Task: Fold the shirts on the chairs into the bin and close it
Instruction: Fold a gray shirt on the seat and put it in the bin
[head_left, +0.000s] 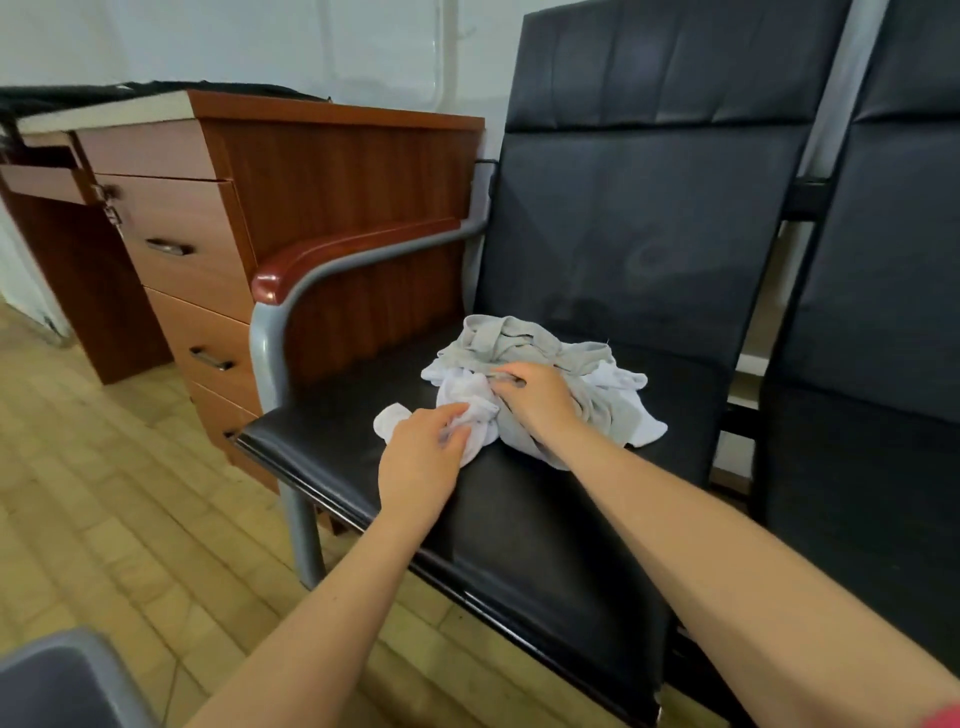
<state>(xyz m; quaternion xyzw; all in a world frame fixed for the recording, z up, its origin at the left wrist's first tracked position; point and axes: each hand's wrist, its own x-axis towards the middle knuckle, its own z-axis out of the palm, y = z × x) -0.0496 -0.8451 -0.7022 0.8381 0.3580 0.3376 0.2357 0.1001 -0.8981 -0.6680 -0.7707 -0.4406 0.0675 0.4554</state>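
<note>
- A crumpled heap of shirts (540, 379), white and grey cloth tangled together, lies on the seat of the black chair (519, 519), toward its back.
- The left hand (423, 454) pinches a white fold at the heap's near-left edge, fingers curled into the cloth.
- The right hand (535, 397) grips the middle of the heap, fingers bent round a bunch of fabric.
- Judged step: picking up or separating one shirt; folding has not begun.
- Next, the white piece needs pulling free of the grey and spreading flat.
- A grey bin (67, 680) corner shows at lower left; a wooden drawer unit (218, 218) stands beside the chair.

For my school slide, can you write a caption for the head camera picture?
Left hand and right hand grip crumpled shirts on a black chair.
</note>
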